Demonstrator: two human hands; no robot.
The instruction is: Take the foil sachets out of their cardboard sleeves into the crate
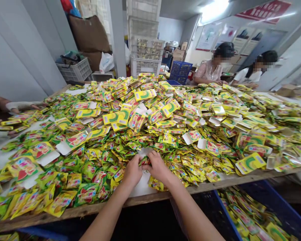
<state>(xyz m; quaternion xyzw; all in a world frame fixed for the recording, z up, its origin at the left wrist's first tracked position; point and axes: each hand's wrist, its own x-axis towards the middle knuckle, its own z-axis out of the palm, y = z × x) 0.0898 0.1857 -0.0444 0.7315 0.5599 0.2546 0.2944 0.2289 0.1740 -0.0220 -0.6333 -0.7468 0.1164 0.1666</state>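
A huge heap of small yellow-green sachets [165,127] and folded card packs covers the wooden table [240,182]. My left hand [132,172] and my right hand [157,167] meet at the near edge of the heap. Both have their fingers closed on a small card pack [144,154] with sachets held between them. Just below my hands a white patch of table [140,187] shows.
A blue crate [266,214] with sachets stands under the table at the right. Two people sit at the far right side. Another person's hands [5,107] rest at the left edge. White crates [145,50] are stacked at the back by a pillar.
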